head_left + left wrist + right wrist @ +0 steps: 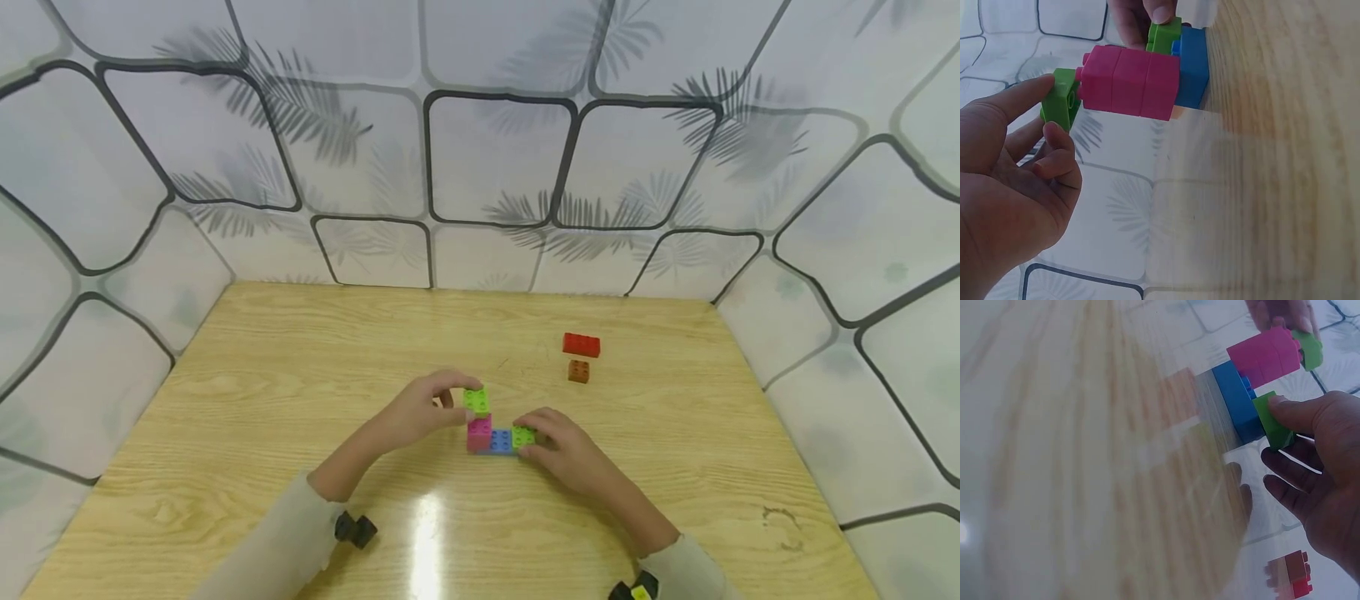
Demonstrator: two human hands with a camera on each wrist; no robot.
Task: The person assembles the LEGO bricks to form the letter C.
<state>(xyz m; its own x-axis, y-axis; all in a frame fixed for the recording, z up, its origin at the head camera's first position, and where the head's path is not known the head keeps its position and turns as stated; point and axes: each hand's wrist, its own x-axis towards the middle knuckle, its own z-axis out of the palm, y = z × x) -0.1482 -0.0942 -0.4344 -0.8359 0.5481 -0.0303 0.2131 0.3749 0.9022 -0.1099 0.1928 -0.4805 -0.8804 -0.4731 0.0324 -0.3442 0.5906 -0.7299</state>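
Head view: farthest; we look forward and down from above and behind the fingers [450,380], onto table [337,333] and wall [502,158]. Left wrist view: close, low, turned sideways; we look along the left hand [1007,194] past its fingers. Right wrist view: likewise, along the right hand [1341,469]. Shared by both wrist views, between the two hands' fingers: pink stack [1132,81], blue brick [1194,69].

Table [300,350]: yellowish wood grain; glare streak [426,546] 6 o'clock of head-view centre, dark mark [782,514] 4 o'clock. Red brick [581,345]: oblong, 4 o'clock. Orange brick [578,372]: four studs, just beside, at red's 6 o'clock. Patterned wall [498,158]: leaf prints, 9 through 12 to 3 o'clock.
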